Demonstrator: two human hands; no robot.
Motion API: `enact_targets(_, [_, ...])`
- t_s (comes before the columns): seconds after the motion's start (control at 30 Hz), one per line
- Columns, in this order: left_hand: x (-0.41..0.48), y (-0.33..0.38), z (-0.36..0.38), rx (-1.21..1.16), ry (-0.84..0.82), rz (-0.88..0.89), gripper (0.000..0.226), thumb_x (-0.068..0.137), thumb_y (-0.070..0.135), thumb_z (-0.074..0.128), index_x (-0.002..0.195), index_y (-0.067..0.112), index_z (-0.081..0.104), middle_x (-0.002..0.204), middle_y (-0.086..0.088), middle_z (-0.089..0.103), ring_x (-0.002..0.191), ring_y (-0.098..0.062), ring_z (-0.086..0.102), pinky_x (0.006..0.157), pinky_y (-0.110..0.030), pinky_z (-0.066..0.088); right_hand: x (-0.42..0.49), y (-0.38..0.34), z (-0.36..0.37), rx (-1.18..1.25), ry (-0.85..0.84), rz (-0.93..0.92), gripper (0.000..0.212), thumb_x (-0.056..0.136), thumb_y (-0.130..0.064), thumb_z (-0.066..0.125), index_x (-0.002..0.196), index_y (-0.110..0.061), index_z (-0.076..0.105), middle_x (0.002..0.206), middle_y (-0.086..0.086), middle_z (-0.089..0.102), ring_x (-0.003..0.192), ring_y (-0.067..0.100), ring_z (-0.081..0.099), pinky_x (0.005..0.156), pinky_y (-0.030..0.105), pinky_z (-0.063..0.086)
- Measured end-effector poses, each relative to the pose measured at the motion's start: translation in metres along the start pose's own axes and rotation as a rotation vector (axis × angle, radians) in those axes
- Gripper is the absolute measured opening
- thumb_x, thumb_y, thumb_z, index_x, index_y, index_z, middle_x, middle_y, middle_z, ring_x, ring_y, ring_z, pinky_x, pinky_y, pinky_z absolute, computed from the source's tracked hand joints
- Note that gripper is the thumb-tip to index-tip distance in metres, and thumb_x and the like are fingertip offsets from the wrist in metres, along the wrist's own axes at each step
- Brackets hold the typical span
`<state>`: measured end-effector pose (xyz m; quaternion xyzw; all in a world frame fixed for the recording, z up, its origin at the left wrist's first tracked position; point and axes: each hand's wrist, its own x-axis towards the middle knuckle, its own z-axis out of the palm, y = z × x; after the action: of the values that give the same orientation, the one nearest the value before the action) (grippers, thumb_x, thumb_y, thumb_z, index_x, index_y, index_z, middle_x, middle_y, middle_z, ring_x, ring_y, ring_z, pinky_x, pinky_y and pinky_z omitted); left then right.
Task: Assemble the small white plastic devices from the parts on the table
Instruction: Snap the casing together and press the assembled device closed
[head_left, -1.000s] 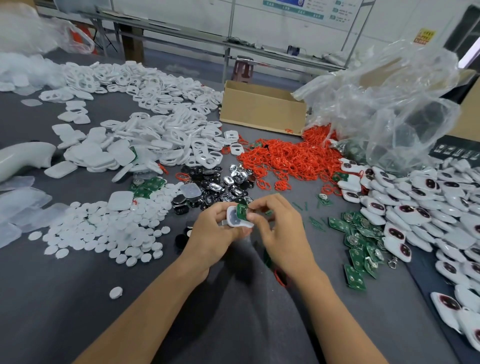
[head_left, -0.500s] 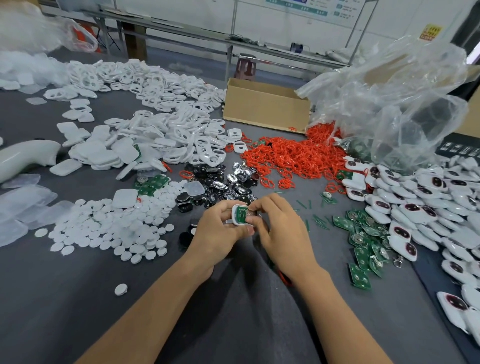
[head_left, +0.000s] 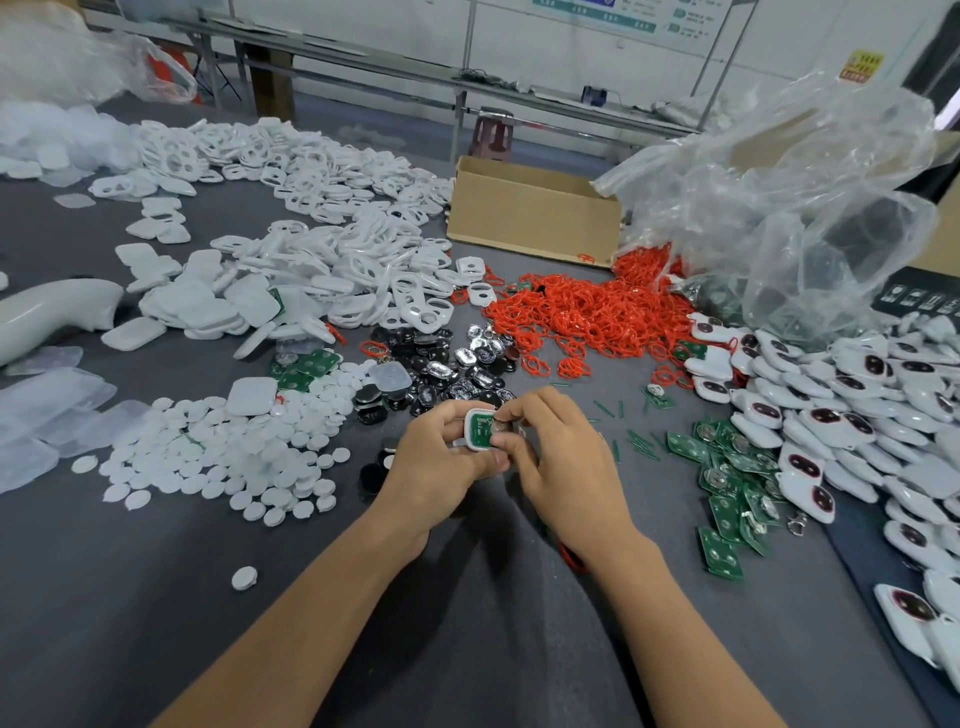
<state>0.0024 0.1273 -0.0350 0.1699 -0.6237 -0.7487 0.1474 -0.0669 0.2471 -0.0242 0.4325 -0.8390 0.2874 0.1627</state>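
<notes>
Both hands are raised just above the grey table (head_left: 130, 597), near its middle, and meet on one piece.

Left hand (head_left: 439, 462): fingers curled round a small white shell (head_left: 472, 415), gripping it from the left and underneath, with the open side facing up.

A green circuit board (head_left: 482, 431) lies inside the shell.

Right hand (head_left: 566, 462): thumb and forefinger bent, pinching at the right edge of the shell and board. A small silver part shows under the fingertips; I cannot tell what it is.

Around the hands:
- Loose white discs (head_left: 234, 447) lie to the left.
- Black and silver pieces (head_left: 447, 364) lie just beyond the hands.
- A heap of red rings (head_left: 576, 312) lies farther back.
- White frames and covers (head_left: 322, 218) lie at far left.
- More green boards (head_left: 727, 483) lie near the right hand.
- White devices with dark windows (head_left: 852, 415) are piled at the right edge.
- A cardboard box (head_left: 530, 213) stands at the back, and a clear plastic bag (head_left: 805, 208) sits just to its right.
</notes>
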Motion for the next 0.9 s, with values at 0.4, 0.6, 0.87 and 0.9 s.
enact_targets(0.4, [-0.0006, 0.0043, 0.0010, -0.117, -0.010, -0.037, 0.035, 0.081, -0.018, 0.062, 0.104, 0.009, 0.065, 0.091, -0.006, 0.073, 0.081, -0.015, 0.070, 0.074, -0.027, 0.060, 0.0010, -0.0021, 0.0016, 0.107, -0.006, 0.047, 0.010, 0.088, -0.011, 0.062, 0.098, -0.010, 0.063, 0.099, 0.002, 0.058, 0.083, 0.022, 0.056, 0.071, 0.043, 0.048])
enact_targets(0.6, [0.0011, 0.0082, 0.0023, -0.215, 0.021, -0.079, 0.021, 0.092, -0.006, 0.053, 0.102, 0.006, 0.067, 0.083, -0.006, 0.074, 0.068, -0.014, 0.070, 0.067, -0.026, 0.060, 0.0012, -0.0004, 0.0016, 0.148, 0.024, 0.027, 0.012, 0.085, -0.009, 0.066, 0.097, -0.011, 0.065, 0.095, 0.003, 0.057, 0.076, 0.019, 0.056, 0.069, 0.040, 0.049])
enact_targets(0.87, [-0.0012, 0.0077, 0.0026, -0.192, 0.036, -0.046, 0.019, 0.094, -0.007, 0.052, 0.101, 0.003, 0.066, 0.090, -0.017, 0.072, 0.065, -0.017, 0.071, 0.063, -0.026, 0.060, 0.0037, 0.0021, 0.0009, 0.230, 0.048, 0.022, 0.016, 0.080, -0.008, 0.073, 0.096, -0.011, 0.072, 0.090, 0.005, 0.061, 0.078, 0.017, 0.059, 0.072, 0.037, 0.051])
enact_targets(0.9, [-0.0014, 0.0079, 0.0026, -0.190, 0.038, -0.046, 0.019, 0.094, -0.007, 0.053, 0.101, 0.003, 0.066, 0.090, -0.016, 0.073, 0.065, -0.017, 0.071, 0.062, -0.025, 0.060, 0.0037, 0.0019, 0.0009, 0.232, 0.052, 0.024, 0.016, 0.080, -0.009, 0.073, 0.095, -0.011, 0.073, 0.089, 0.005, 0.061, 0.078, 0.017, 0.059, 0.072, 0.036, 0.051])
